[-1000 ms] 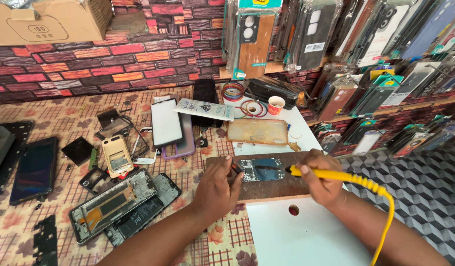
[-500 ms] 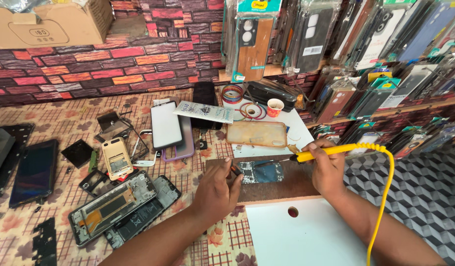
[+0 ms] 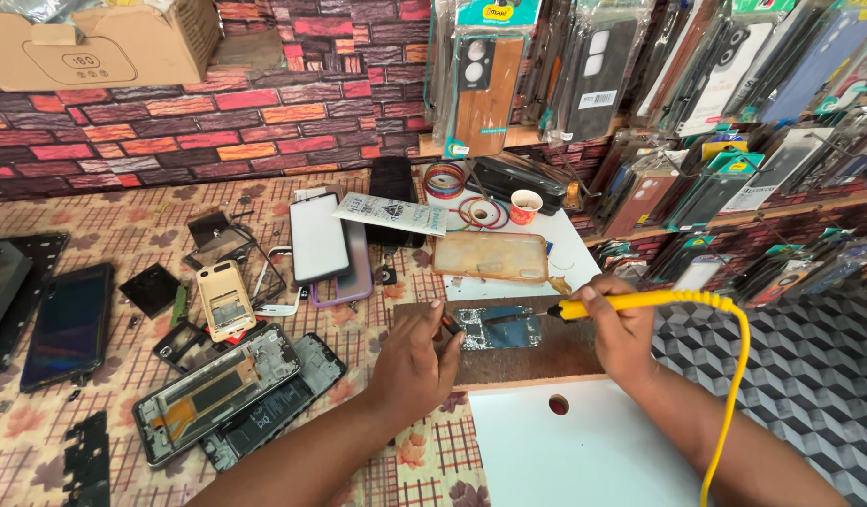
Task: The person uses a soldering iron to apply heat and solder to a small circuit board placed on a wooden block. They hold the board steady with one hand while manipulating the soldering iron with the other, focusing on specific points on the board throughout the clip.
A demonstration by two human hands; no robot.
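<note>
Head view: one circuit board point(image 3: 497, 327) lies on one wooden block point(image 3: 537, 352) on the tabletop point(image 3: 583, 451). Left hand point(image 3: 416, 361), grip narrow, pinches at the board's left edge; right hand point(image 3: 621, 329) wraps one yellow soldering iron point(image 3: 640, 302), tip over the board.

The right hand point(image 3: 624, 330) now grips the yellow soldering iron point(image 3: 640, 301) almost level, its dark tip pointing toward 9 o'clock and lying over the circuit board point(image 3: 497, 328). A second ago the iron sits lower and nearer the person, its handle running toward 4 o'clock from the hand; half a second ago it is raised toward 12 o'clock, clear of the board. The coiled yellow cord point(image 3: 731, 394) follows, now arching out at 3 o'clock before dropping (earlier it trails lower). The left hand point(image 3: 416, 360) shifts only slightly, its fingertips now at the board's 9 o'clock edge on the wooden block point(image 3: 537, 361).
</note>
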